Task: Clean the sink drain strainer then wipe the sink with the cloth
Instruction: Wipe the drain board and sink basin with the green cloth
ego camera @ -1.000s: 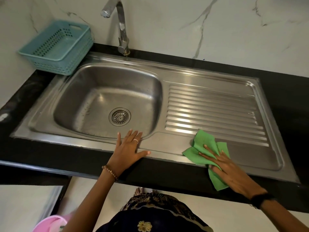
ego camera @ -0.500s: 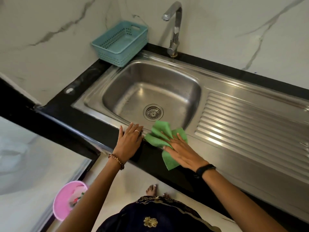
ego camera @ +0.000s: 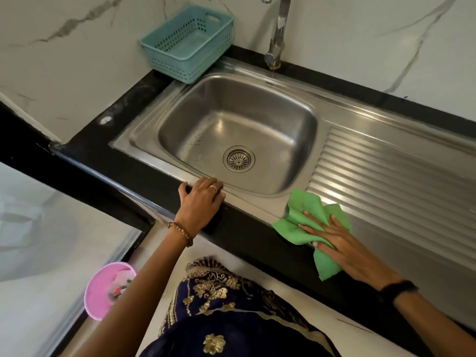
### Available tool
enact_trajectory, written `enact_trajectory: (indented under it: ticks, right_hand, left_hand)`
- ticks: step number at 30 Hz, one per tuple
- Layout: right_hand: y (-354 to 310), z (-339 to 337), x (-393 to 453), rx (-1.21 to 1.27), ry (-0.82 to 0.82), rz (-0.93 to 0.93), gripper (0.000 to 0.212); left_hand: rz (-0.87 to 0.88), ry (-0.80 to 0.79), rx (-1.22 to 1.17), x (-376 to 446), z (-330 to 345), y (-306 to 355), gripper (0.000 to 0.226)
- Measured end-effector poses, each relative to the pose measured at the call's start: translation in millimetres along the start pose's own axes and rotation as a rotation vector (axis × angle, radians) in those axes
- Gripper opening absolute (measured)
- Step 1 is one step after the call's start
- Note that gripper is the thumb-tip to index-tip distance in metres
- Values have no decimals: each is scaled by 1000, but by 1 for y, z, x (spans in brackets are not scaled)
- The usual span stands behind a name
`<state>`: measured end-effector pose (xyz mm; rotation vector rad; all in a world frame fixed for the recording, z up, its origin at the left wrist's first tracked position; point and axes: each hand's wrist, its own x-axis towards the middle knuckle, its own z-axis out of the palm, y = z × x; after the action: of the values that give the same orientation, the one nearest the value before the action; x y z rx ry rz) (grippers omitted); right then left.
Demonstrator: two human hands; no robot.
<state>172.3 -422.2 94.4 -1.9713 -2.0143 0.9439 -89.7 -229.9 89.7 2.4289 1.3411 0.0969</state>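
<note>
At the sink's near rim, head view: the wiping step looks under way, judged from the cloth flat on the steel.
Right hand (ego camera: 332, 237): fingers straight and spread, palm pressing the green cloth (ego camera: 304, 217) onto the front ledge of the stainless sink (ego camera: 257, 207), where the bowl meets the ribbed drainboard (ego camera: 386, 176); a flat palm spreads pressure for a broad swipe.
Left hand (ego camera: 202, 199): fingers bent over the sink's front edge by the black worktop (ego camera: 134, 161), gripping it lightly, probably to steady the body while leaning in.
Cloth: crumpled, one corner hanging over the worktop's front.
Drain strainer (ego camera: 239, 158): seated in the bowl's floor, well apart from both hands; no debris that I can make out.
Faucet (ego camera: 279, 34): behind the bowl, no water visible.
Teal basket (ego camera: 189, 43): on the back left corner, partly over the sink rim.
Pink bin (ego camera: 108, 289): on the floor below.
</note>
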Motion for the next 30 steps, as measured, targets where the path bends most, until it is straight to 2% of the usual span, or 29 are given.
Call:
enact_trajectory:
  ticks: [6,12,18,24,27,30]
  right_hand:
    - [-29,17,79,-143,5,-49,44]
    - [-116,31,191,-35,65,-158,51]
    - [-189,39,280,79,83,-97,45]
    - [-171,41,227,148,159,7,42]
    - [-153,34,173,192,205,140,38]
    - [-153,25,153,246,178,250,40]
  left_hand:
    - [33,6,-49,15,-10,-28,38]
    - [24,51,29,41,-42,-102,38]
    - [31,-22,65,86,-83,-178,40]
    - [313,-205,116,124,-86,-213,42]
    - [361,-205,84,128,-82,-220,39]
    - [375,-167,66,130,-79,-223,38]
